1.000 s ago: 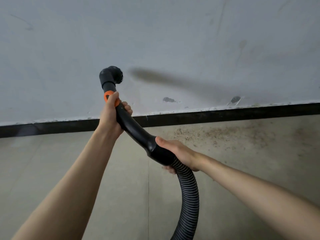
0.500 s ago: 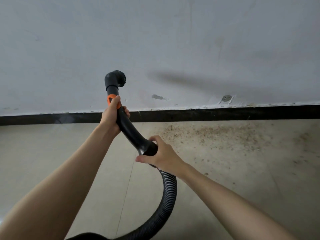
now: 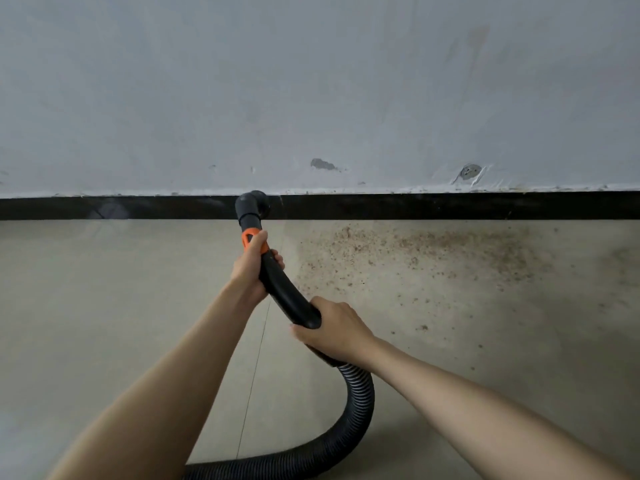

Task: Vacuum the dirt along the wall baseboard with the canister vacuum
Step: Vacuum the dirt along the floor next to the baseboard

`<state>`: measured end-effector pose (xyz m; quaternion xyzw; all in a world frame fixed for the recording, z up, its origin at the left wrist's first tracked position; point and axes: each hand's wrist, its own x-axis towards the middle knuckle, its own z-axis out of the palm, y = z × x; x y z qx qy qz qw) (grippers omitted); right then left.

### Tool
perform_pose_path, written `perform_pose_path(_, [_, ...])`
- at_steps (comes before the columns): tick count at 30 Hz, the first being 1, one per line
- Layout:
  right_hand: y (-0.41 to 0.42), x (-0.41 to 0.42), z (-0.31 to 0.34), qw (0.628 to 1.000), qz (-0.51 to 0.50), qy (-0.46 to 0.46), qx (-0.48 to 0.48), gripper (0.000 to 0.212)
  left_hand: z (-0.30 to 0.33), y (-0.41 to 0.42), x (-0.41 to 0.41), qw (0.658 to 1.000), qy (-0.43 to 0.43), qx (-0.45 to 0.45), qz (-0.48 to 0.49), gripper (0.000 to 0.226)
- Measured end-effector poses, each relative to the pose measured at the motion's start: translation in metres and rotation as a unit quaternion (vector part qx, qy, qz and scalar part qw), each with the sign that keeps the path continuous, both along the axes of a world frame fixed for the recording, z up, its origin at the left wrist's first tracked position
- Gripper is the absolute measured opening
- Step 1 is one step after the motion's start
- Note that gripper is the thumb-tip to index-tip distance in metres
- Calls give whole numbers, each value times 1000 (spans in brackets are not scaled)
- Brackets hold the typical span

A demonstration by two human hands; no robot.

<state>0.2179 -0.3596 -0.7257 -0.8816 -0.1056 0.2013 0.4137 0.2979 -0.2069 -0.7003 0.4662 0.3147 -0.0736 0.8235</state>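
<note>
The left hand (image 3: 250,268) grips the curved black wand (image 3: 284,292) just below its orange collar (image 3: 250,239); the right hand (image 3: 334,329) grips the wand's lower end, where the ribbed hose (image 3: 358,403) joins. The wand's long axis runs up toward the black baseboard (image 3: 450,205), placing the round brush nozzle (image 3: 252,203) against it. The dirt (image 3: 426,251) lies on the floor to the right of the nozzle, nearer the right hand.

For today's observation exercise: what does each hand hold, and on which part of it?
Both grip the vacuum wand. The left hand holds its upper end, just below the orange collar; the right hand holds its lower end, where the ribbed hose joins.
</note>
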Motion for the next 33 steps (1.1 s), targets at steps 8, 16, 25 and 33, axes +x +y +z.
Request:
perform_pose_path(8, [4, -21, -33, 985, 83, 29, -149, 39, -74, 8, -43, 995, 75, -70, -9, 24])
perform_pose_path(16, [-1, -44, -42, 976, 96, 154, -122, 32, -106, 3, -79, 988, 123, -73, -56, 30])
perform_pose_path(25, [-1, -69, -48, 975, 55, 168, -138, 50, -106, -10, -100, 974, 147, 30, -170, 35])
perform_pose_path(33, [0, -86, -50, 977, -23, 210, -35, 37, -98, -26, -115, 960, 165, 93, -207, 33])
